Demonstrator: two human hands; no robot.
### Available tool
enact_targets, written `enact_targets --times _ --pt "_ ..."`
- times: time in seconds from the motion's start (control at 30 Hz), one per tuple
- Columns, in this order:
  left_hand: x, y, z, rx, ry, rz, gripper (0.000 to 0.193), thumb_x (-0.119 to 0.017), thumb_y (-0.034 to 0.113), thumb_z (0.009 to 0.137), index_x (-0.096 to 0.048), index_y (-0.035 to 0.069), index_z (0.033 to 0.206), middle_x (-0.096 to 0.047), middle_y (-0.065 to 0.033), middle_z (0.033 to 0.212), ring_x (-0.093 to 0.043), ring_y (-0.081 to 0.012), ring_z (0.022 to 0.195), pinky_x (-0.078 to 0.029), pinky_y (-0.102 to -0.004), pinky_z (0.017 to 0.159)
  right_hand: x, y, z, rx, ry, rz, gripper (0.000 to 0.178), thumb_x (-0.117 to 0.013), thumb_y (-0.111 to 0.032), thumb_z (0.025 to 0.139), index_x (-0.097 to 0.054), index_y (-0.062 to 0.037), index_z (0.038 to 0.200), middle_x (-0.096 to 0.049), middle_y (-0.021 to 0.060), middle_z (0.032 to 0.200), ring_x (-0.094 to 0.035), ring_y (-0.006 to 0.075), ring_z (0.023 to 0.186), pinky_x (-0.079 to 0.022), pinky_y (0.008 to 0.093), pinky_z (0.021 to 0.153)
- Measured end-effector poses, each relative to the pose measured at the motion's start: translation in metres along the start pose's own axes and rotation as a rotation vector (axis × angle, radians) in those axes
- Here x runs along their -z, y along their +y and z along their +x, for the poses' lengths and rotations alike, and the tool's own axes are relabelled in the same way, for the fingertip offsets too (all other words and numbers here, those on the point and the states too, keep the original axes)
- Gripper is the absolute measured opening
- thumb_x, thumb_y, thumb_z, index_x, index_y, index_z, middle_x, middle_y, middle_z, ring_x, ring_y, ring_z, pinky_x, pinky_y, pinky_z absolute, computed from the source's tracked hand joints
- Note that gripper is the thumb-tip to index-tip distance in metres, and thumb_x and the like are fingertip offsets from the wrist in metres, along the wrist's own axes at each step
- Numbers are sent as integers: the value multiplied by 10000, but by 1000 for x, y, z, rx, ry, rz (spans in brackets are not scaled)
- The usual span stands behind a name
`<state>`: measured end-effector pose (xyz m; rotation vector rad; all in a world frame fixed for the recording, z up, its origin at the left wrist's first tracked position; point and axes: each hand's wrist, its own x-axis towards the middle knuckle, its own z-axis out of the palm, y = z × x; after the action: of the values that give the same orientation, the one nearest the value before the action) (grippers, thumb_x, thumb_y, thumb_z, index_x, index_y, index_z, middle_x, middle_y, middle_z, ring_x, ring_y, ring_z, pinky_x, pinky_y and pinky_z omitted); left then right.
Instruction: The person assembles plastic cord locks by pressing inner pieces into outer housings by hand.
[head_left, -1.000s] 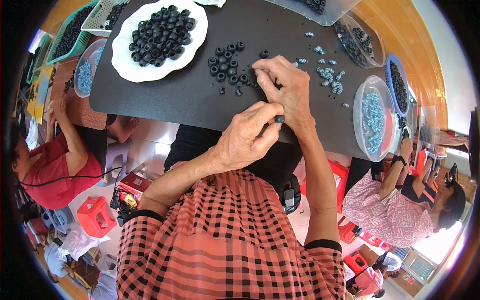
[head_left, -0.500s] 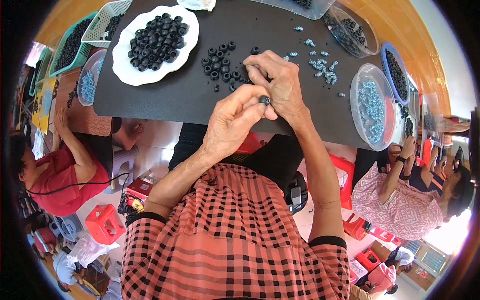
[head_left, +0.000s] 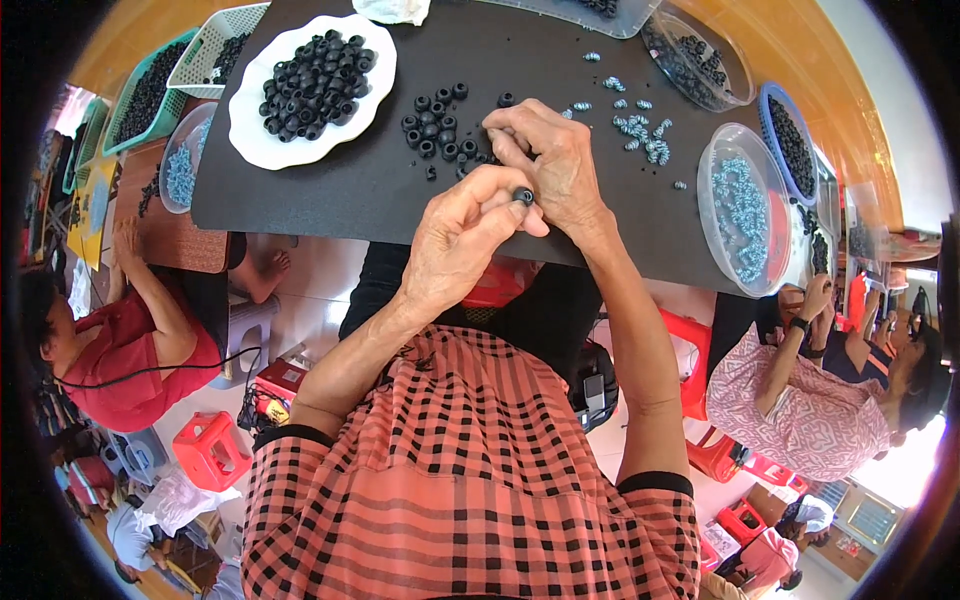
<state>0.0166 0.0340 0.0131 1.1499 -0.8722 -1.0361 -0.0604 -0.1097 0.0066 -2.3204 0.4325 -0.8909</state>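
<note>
Between the thumb and fingers of my left hand (head_left: 455,240) is a round black ring-like piece (head_left: 523,196) with a hole in its end. My right hand (head_left: 560,165) is curled closely beside it, fingers bent toward the table; what its fingertips hold, if anything, is hidden. Just beyond my hands lies a loose cluster of black pieces (head_left: 430,125) of the same kind. A white scalloped plate (head_left: 247,128) at the far left bears a heap of them. Small blue-and-silver coiled pieces (head_left: 640,130) are scattered to the right of my hands on the dark table (head_left: 330,205).
At the right edge stand a clear round tub (head_left: 712,190) of blue pieces and a blue-rimmed basket (head_left: 768,110) of black ones. Another clear tub (head_left: 740,95) is farther back. Green (head_left: 120,130) and white baskets (head_left: 190,75) stand far left. People sit on both sides.
My hands stay close together with the black piece in the left one. The whole view has shifted very slightly; nothing has been put down or picked up.
</note>
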Motion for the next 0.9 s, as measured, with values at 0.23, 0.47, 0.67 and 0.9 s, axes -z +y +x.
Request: enact_targets --times 0.23,0.47,0.67,0.9 --pt "1 -7 4 -9 5 24 172 -493 46 964 -580 -24 1094 -671 -67 852 -622 -101 849 -482 -262 864 1 1 0 -25 -4 14 103 -649 -54 806 -658 -26 905 -635 96 810 -639 258 646 -507 346 571" --pt "-8 -8 0 -116 -32 216 182 -514 -2 927 -581 -8 1096 -656 -35 799 -532 -40 697 -444 -198 674 -1 4 -1 3 19 -21 101 -653 -40 824 -668 -22 922 -592 60 750 -528 137 575 -447 283 537" --pt "-8 -14 2 -189 -33 233 170 -523 24 919 -586 1 1075 -657 -20 790 -492 -22 661 -413 -200 611 -2 5 -1 23 41 -14 89 -655 -39 820 -673 -29 906 -606 52 746 -536 133 573 -449 284 529" --pt "-8 -15 4 -214 -46 316 147 -528 58 913 -606 23 1032 -657 -7 758 -493 -27 644 -413 -211 608 -1 3 0 9 60 -15 89 -653 -59 814 -685 -26 890 -625 58 747 -548 128 566 -462 278 536"
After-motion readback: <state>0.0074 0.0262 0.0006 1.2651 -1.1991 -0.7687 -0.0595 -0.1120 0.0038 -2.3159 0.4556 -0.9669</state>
